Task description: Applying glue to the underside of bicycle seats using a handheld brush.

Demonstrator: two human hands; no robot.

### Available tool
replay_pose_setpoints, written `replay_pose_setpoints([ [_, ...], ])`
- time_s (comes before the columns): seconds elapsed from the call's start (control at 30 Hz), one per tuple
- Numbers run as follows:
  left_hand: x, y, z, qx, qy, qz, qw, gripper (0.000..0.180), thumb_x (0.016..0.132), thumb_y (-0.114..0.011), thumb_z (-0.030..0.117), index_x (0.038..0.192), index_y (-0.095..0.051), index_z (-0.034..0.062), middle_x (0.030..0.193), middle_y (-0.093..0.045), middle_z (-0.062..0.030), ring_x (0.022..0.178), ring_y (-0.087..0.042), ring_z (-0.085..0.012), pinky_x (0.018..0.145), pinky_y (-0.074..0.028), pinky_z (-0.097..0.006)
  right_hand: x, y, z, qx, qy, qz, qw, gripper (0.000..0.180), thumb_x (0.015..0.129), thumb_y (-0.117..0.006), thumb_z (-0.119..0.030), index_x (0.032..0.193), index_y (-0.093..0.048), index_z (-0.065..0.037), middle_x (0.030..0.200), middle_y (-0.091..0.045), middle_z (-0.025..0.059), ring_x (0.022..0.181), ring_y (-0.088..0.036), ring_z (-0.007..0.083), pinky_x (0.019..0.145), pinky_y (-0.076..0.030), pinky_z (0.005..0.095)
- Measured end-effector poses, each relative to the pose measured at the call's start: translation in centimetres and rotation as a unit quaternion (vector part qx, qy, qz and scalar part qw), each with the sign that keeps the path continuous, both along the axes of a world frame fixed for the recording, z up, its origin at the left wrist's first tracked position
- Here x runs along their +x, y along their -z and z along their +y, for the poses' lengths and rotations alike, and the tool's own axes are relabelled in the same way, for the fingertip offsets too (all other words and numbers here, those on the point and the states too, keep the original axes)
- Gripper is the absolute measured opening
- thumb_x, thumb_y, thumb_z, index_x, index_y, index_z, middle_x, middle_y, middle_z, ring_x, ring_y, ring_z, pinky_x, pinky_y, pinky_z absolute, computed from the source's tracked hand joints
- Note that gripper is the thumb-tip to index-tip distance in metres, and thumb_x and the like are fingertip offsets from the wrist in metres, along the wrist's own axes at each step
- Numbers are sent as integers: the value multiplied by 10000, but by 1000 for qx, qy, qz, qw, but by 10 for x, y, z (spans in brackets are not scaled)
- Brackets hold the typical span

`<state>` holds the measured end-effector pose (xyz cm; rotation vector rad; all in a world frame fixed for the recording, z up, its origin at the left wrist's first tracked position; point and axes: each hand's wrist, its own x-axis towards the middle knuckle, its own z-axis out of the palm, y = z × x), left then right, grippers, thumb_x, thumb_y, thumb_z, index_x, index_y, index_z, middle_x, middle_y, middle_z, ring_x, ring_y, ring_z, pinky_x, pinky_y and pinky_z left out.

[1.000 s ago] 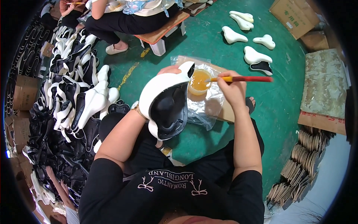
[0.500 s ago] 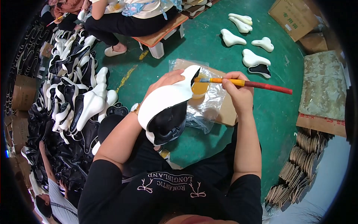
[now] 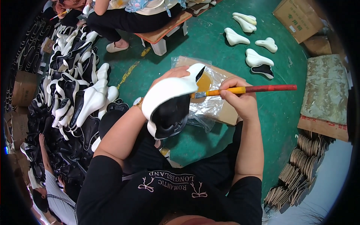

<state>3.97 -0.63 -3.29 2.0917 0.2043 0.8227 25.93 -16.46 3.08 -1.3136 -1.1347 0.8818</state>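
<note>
A white bicycle saddle cover [image 3: 165, 90] with a black inner side is tilted up in front of me. My left hand [image 3: 173, 74] grips it from behind along its far edge, the fingers partly hidden by it. In my right hand [image 3: 240, 98] is a paintbrush [image 3: 232, 91] with a yellow and red handle, pinched near the middle. Its bristle end lies at the cover's right edge, over the black inside. Behind the brush stands a round tub of amber liquid [image 3: 204, 82], partly covered from view.
Under the tub are clear plastic film and a cardboard sheet [image 3: 227, 112]. Several white saddles [image 3: 258, 58] lie on the green floor at far right. A heap of saddle parts [image 3: 92, 101] fills the left. Another person sits on a stool [image 3: 159, 35] ahead; cardboard pieces [image 3: 300, 168] are stacked at right.
The brush tip has moved down along the saddle cover's right edge, from the narrow nose toward the wider part. Both hands keep their hold; the cover has shifted slightly up and right.
</note>
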Motion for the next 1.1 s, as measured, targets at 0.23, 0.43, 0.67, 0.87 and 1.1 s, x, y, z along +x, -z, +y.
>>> replay_pose_setpoints([
  [0.23, -3, 51, 29, -488, 48, 6, 871, 371, 945, -517, 119, 1309, -484, 54, 1182, -564, -71, 1015, -550, -123, 890, -439, -253, 4, -3, -10, 66, 47, 212, 974, 104, 777, -661, 4, 861, -600, 5, 860, -609, 74, 715, -583, 123, 659, -488, 251],
  [0.43, -3, 62, 35, -589, 135, 4, 797, 484, 926, -521, 108, 1395, -414, 58, 1410, -444, -95, 1272, -440, -195, 1097, -314, -331, -3, 5, -6, 25, 38, 114, 992, 110, 789, -657, -25, 863, -580, 2, 879, -571, 93, 736, -556, 145, 686, -471, 262],
  [0.67, -4, 30, 23, -559, 137, -31, 817, 447, 932, -499, 75, 1372, -429, 42, 1372, -475, -81, 1218, -471, -160, 1065, -349, -294, -11, -16, -13, 49, -70, 16, 996, 69, 731, -644, 25, 780, -603, 1, 834, -609, 76, 760, -573, 135, 693, -466, 255],
  [0.87, 2, 3, 24, -411, 116, -43, 903, 512, 921, -503, 37, 1408, -347, 45, 1376, -459, -68, 1218, -470, -142, 1065, -354, -289, -26, -33, -14, 98, -84, -153, 980, 92, 669, -668, 5, 736, -611, -24, 752, -628, 70, 700, -598, 171, 635, -474, 266],
  [1.1, -2, 6, 31, -350, 72, -44, 933, 560, 937, -472, 55, 1458, -264, 47, 1437, -407, -92, 1284, -427, -166, 1103, -305, -307, -43, -30, -13, 88, -104, -109, 985, 100, 672, -679, 17, 748, -623, -17, 767, -630, 79, 703, -605, 167, 616, -477, 278],
])
